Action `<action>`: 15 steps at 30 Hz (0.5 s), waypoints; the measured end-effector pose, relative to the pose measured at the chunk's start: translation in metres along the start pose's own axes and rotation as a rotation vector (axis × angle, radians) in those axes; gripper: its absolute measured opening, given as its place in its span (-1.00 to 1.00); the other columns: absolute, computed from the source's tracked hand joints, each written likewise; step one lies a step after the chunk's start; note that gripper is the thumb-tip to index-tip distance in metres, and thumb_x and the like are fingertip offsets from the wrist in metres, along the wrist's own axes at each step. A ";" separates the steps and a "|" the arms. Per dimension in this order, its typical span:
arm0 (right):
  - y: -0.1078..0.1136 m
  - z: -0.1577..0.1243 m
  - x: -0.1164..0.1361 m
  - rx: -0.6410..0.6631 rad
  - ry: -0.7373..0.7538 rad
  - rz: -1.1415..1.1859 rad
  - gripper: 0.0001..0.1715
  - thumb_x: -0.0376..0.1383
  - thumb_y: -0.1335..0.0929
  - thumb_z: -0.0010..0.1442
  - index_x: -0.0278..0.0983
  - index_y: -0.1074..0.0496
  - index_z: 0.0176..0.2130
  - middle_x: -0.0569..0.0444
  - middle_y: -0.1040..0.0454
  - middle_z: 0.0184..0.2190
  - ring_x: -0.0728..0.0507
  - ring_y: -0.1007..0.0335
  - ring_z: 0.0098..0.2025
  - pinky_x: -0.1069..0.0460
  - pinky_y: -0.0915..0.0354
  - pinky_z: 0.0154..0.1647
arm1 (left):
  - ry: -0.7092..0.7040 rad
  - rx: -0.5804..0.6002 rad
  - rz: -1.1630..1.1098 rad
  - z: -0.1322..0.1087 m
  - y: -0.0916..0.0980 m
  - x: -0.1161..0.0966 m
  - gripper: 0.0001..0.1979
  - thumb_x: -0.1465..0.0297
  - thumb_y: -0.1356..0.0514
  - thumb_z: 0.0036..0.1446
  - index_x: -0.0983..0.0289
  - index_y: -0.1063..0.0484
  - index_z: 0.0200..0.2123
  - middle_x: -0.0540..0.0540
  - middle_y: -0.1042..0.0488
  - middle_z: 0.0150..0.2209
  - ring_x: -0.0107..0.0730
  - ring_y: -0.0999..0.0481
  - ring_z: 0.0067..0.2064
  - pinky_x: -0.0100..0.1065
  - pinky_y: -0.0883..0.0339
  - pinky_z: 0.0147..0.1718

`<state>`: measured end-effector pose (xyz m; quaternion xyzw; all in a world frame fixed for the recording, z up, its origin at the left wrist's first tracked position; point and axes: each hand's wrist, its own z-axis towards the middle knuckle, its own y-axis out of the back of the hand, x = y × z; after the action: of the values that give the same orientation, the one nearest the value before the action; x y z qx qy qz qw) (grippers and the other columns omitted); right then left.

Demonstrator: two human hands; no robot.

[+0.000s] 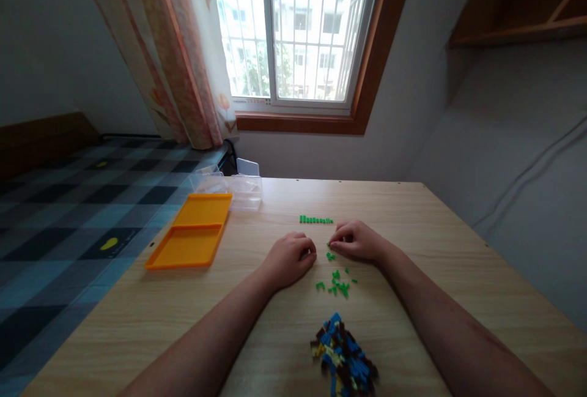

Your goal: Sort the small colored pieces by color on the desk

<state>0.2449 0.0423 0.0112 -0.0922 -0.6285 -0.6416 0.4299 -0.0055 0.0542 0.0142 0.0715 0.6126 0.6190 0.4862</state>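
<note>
Both my hands rest on a light wooden table (435,250). My left hand (290,259) lies with its fingers curled into a loose fist; I cannot make out whether anything is in it. My right hand (355,240) has its fingertips pinched together on a small green piece (329,244). Just below the hands lie several loose green pieces (338,285). A short row of green pieces (316,220) stands lined up beyond the hands. A heap of blue, brown and yellow pieces (343,357) sits near the table's front edge, between my forearms.
An orange tray (192,230) with two compartments lies at the table's left edge. Behind it stands a clear plastic box (238,189). A bed with a checked cover (68,213) is to the left. A window and a curtain are behind the table.
</note>
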 end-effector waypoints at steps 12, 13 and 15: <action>0.003 0.010 -0.049 -0.304 -0.035 -0.262 -0.75 -0.39 -0.36 0.22 -0.17 -0.65 -0.23 0.03 -0.57 -0.30 -0.10 -0.47 -0.29 0.03 -0.33 -0.20 | 0.006 0.001 0.002 0.000 0.001 -0.001 -0.90 0.42 -0.18 0.15 0.22 -0.51 -0.37 0.05 -0.49 -0.35 -0.32 -0.43 -0.24 -0.36 -0.26 -0.25; 0.003 0.010 -0.049 -0.303 -0.036 -0.272 -0.74 -0.38 -0.35 0.23 -0.16 -0.65 -0.22 0.03 -0.56 -0.30 -0.11 -0.47 -0.28 0.03 -0.33 -0.19 | 0.009 0.003 0.002 0.000 0.001 -0.001 -0.89 0.42 -0.18 0.15 0.22 -0.51 -0.37 0.05 -0.49 -0.35 -0.32 -0.43 -0.24 -0.36 -0.26 -0.25; 0.002 0.010 -0.049 -0.305 -0.038 -0.286 -0.72 -0.39 -0.34 0.24 -0.15 -0.66 -0.20 0.03 -0.55 -0.30 -0.11 -0.47 -0.27 0.02 -0.32 -0.18 | 0.013 0.007 0.002 0.001 0.001 -0.001 -0.89 0.42 -0.18 0.15 0.22 -0.51 -0.37 0.06 -0.49 -0.35 -0.32 -0.43 -0.25 -0.36 -0.26 -0.26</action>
<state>0.2725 0.0732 -0.0175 -0.0780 -0.5387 -0.7820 0.3036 -0.0049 0.0540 0.0160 0.0698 0.6178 0.6178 0.4814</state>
